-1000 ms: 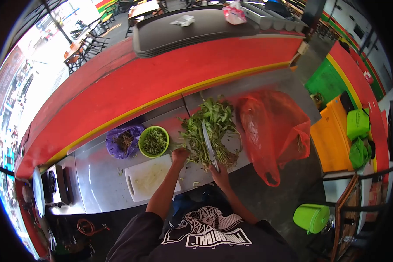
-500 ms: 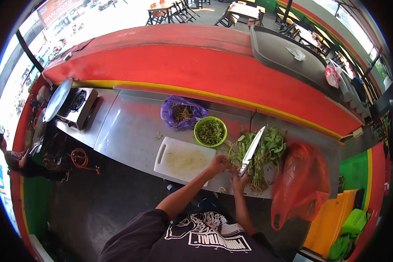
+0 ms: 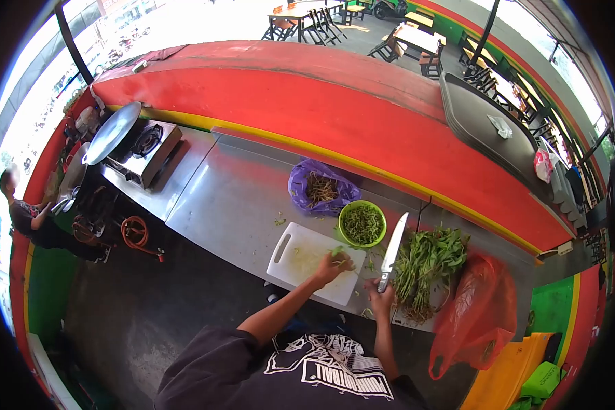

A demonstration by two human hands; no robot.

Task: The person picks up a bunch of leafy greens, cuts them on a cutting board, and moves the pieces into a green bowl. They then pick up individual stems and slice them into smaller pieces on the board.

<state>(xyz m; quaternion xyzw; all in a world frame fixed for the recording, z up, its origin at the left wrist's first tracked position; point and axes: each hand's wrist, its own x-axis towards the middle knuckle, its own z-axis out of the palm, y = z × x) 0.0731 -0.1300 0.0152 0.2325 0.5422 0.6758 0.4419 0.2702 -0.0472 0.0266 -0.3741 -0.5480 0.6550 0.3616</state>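
Note:
My left hand is over the right half of a white cutting board, its fingers closed on a small bit of leafy greens. My right hand grips the handle of a knife, whose broad blade points up and away from me. To the right of the knife lies a bundle of long-stemmed leafy greens. A green bowl of cut greens stands just beyond the board. Behind it sits a purple plastic bag holding brownish stems or roots.
A red plastic bag hangs partly over the counter's front edge at right. On the left stands a gas stove with a large pan lid leaning by it. A red ledge runs behind the steel counter. Another person stands far left.
My left hand has moved left from beside the right hand to over the board, now with a bit of greens. The knife stays upright in my right hand. The whole view has shifted.

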